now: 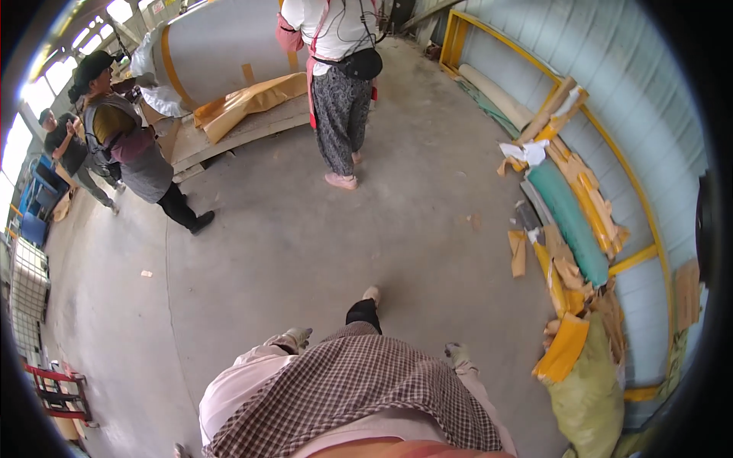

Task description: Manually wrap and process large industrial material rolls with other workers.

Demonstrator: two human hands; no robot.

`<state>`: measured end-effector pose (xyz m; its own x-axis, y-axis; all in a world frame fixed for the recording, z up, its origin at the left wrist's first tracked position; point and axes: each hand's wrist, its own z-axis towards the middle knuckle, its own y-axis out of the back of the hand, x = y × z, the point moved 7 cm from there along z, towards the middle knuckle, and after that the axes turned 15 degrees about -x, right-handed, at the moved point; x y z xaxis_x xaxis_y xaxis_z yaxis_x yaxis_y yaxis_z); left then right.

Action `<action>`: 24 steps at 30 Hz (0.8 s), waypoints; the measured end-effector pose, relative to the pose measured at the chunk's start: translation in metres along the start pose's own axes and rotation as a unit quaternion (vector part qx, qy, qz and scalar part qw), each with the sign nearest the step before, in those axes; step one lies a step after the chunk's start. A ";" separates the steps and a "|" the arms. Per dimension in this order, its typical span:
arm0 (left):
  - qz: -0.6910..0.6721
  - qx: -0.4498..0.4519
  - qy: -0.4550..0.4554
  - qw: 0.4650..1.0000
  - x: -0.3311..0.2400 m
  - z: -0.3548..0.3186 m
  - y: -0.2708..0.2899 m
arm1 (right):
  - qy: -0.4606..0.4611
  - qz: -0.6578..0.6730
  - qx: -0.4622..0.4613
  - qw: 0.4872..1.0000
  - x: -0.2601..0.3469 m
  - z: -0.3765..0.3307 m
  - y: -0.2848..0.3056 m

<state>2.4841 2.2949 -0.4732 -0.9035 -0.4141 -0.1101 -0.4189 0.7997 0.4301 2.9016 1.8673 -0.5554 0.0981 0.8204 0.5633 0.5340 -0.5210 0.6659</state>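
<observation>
My left hand (296, 338), in a greyish work glove, hangs beside the checked apron (366, 382) with its fingers loosely stretched out and nothing seen in them. On the other side of the apron is my right hand (459, 356), gloved too. Its fingers show small and partly apart, with no held thing visible. Neither hand touches anything but the air over the concrete floor (336, 244). One foot (371, 294) in a light shoe steps out ahead of the apron.
Ahead, a large wrapped roll (221, 53) rests on a low platform (237, 137). One person (340, 76) stands beside it; two people (126, 137) are at the left. Paper scraps, a green roll (569, 221) and a yellowish sack (588, 404) line the right wall. A red cart (61, 393) stands lower left.
</observation>
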 end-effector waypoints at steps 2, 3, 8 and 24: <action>0.159 -0.040 -0.159 0.973 -0.104 0.035 0.018 | -0.006 -0.029 -0.002 1.000 0.022 0.057 0.006; 0.158 -0.041 -0.185 0.969 -0.150 0.048 0.023 | -0.026 -0.032 0.003 0.999 0.030 0.082 0.009; -0.072 -0.021 -0.172 0.982 -0.358 0.088 0.058 | -0.096 -0.008 0.007 0.995 0.073 0.212 0.005; 0.171 -0.105 -0.276 0.940 -0.852 0.208 0.079 | -0.008 0.164 -0.029 0.986 0.568 0.716 0.124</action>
<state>3.2018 2.8015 -0.5322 -0.9152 0.1871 -0.3571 -0.1213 0.7170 0.6864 3.6249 2.4374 -0.5036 0.2710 0.6092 0.7453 0.4229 -0.7709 0.4764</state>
